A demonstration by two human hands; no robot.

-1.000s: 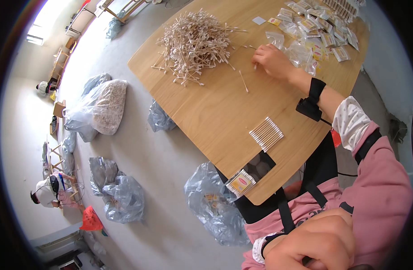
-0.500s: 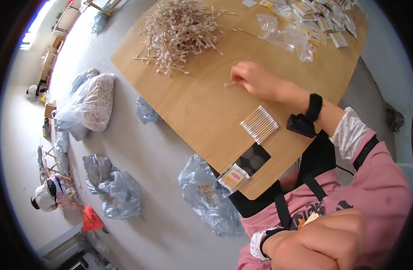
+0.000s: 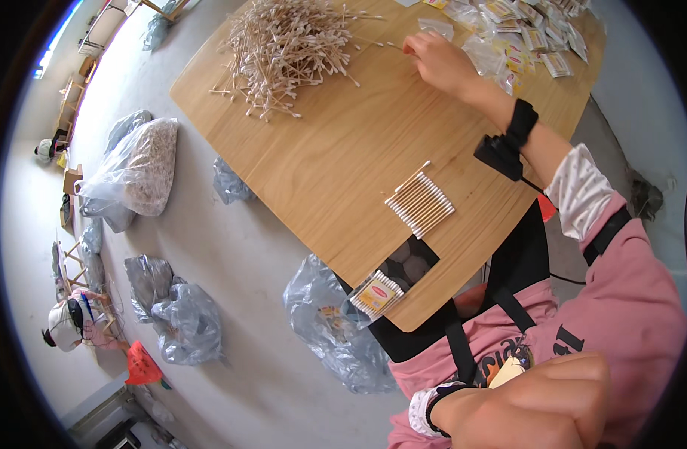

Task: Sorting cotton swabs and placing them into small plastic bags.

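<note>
At the table's far side, my right hand (image 3: 442,63) is closed in a pinch over a loose cotton swab (image 3: 390,44), whose tip shows left of the fingers. On the near part of the table, a row of cotton swabs (image 3: 422,206) lies side by side; the one at its far edge sticks out slightly. A big heap of loose swabs (image 3: 283,56) sits to the left of that hand. Low in the view, my left hand (image 3: 530,400) is bent in front of my chest, its fingers curled and their tips hidden.
Clear bags and small packets (image 3: 534,34) cover the table's far right. A filled swab pack (image 3: 377,294) lies at the near corner, beside a dark patterned inset (image 3: 411,262). Plastic bags (image 3: 332,329) stand on the floor; another person (image 3: 70,322) is far left.
My right hand has moved away toward the far side. The swab it had is now at the row's far edge. The view shifted slightly; my left hand stays put.
</note>
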